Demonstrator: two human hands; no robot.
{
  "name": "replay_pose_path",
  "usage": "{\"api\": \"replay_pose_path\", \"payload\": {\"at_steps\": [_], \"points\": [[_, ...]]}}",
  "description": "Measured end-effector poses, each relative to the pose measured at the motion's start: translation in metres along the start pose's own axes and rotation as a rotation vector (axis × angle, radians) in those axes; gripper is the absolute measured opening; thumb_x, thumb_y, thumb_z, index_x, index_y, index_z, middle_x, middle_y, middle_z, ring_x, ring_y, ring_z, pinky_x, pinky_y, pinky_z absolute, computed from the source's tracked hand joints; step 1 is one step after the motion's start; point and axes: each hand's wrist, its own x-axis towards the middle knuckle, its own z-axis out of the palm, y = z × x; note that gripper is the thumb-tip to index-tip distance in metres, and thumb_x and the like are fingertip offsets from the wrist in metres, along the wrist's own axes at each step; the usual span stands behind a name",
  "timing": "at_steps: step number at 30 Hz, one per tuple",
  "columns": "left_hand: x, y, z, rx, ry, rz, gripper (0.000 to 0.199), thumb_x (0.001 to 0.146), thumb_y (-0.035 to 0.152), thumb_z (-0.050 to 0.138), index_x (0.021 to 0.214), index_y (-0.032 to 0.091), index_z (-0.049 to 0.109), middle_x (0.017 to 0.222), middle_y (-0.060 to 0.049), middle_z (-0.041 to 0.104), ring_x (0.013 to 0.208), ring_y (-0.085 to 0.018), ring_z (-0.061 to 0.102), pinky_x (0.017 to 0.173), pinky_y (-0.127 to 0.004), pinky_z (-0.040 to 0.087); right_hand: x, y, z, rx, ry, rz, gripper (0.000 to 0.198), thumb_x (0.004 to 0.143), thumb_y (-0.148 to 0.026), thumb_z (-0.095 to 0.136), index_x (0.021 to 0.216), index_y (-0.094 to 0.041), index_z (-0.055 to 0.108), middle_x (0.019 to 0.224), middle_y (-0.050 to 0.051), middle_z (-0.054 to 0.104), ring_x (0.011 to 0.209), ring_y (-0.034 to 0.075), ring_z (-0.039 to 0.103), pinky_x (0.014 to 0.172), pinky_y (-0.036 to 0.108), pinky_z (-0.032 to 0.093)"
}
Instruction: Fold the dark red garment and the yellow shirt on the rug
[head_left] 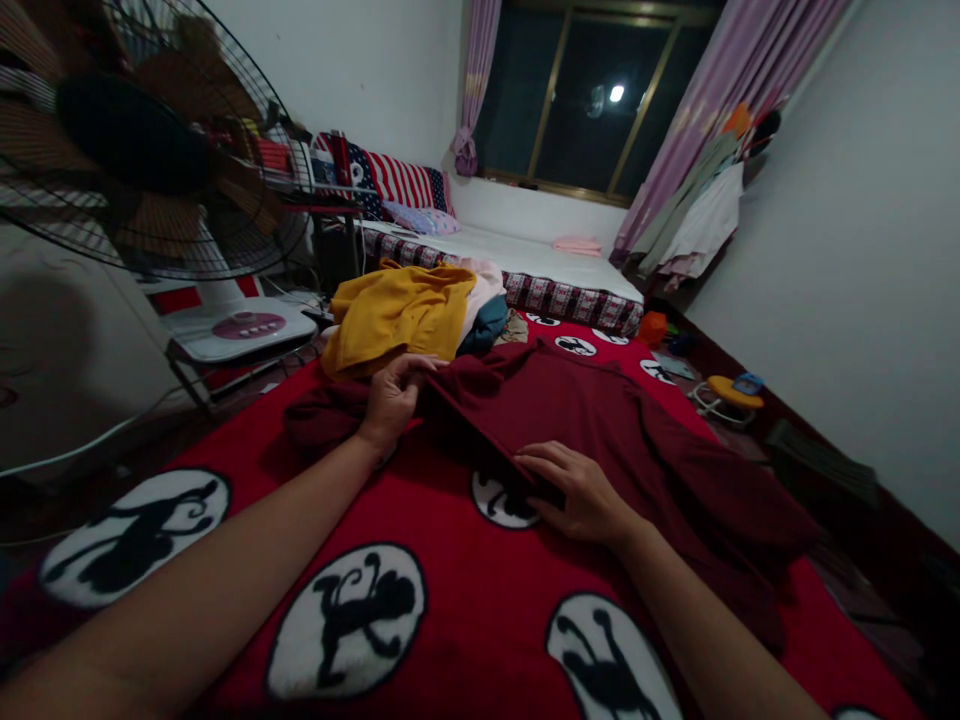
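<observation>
A: What's nearest?
B: The right hand [581,495] pinches the maroon garment [600,420] edge at six o'clock on the red blanket [450,620].
A: Farther?
B: The left hand [391,400] grips its fold at ten o'clock, a yellow garment [397,315] beyond.

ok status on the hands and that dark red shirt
Left hand gripping dark red shirt at its far fold. Right hand pinching near edge. Shirt flat on red blanket. Yellow clothes pile just behind, not touching.
</observation>
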Motion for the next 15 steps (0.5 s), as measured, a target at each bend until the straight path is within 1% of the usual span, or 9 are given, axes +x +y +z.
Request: {"api": "replay_pose_path", "payload": {"at_steps": [2,5,7,9,11,13,15], "points": [[0.001,0.006,-0.009,0.038,-0.026,-0.014,0.013,0.085,0.019,0.051,0.086,0.016,0.063,0.09,-0.005,0.07,0.09,-0.018,0.066,0.086,-0.031,0.05,-0.002,0.003,0.002,0.004,0.019,0.004,0.049,0.078,-0.012,0.058,0.125,-0.021,0.054,0.119,0.01,0.061,0.107,0.022,0.056,0.09,0.037,0.048],[0.001,0.018,-0.022,0.184,-0.181,0.042,0.015,0.085,0.018,0.049,0.085,0.015,0.064,0.084,-0.003,0.068,0.079,-0.015,0.064,0.075,-0.025,0.05,-0.004,0.005,0.004,0.012,0.026,0.006,0.05,0.072,-0.004,0.055,0.119,-0.021,0.057,0.113,0.008,0.062,0.103,0.021,0.057,0.088,0.035,0.049],[0.004,0.028,-0.031,0.287,-0.316,0.135,0.018,0.086,0.017,0.047,0.087,0.016,0.064,0.083,-0.003,0.067,0.077,-0.014,0.062,0.074,-0.024,0.049,-0.005,0.004,0.002,0.028,0.025,0.006,0.048,0.073,-0.005,0.055,0.117,-0.022,0.058,0.112,0.008,0.063,0.102,0.02,0.057,0.087,0.035,0.048],[0.009,0.037,-0.041,0.385,-0.433,0.232,0.02,0.087,0.016,0.045,0.089,0.016,0.065,0.086,-0.004,0.066,0.08,-0.015,0.062,0.076,-0.025,0.048,-0.005,0.002,-0.001,0.043,0.023,0.007,0.044,0.075,-0.008,0.057,0.117,-0.022,0.058,0.111,0.008,0.062,0.101,0.02,0.057,0.086,0.034,0.048],[0.013,0.043,-0.051,0.493,-0.533,0.29,0.023,0.087,0.016,0.043,0.093,0.017,0.065,0.088,-0.005,0.066,0.084,-0.017,0.061,0.079,-0.026,0.047,-0.003,-0.002,-0.004,0.048,0.012,0.011,0.044,0.075,-0.01,0.058,0.118,-0.022,0.058,0.112,0.008,0.062,0.101,0.02,0.056,0.086,0.034,0.048],[0.015,0.046,-0.059,0.608,-0.687,0.285,0.026,0.086,0.014,0.042,0.094,0.019,0.066,0.089,-0.004,0.067,0.086,-0.017,0.061,0.077,-0.025,0.046,-0.002,-0.006,-0.006,0.039,-0.016,0.022,0.049,0.072,-0.008,0.059,0.119,-0.022,0.058,0.114,0.008,0.061,0.102,0.021,0.055,0.086,0.034,0.048],[0.015,0.047,-0.064,0.72,-0.897,0.238,0.027,0.082,0.013,0.045,0.093,0.022,0.068,0.09,-0.002,0.068,0.083,-0.016,0.062,0.072,-0.023,0.045,0.0,-0.009,-0.006,0.019,-0.043,0.041,0.055,0.066,-0.005,0.058,0.118,-0.022,0.059,0.115,0.007,0.06,0.103,0.022,0.054,0.087,0.035,0.047]]}}
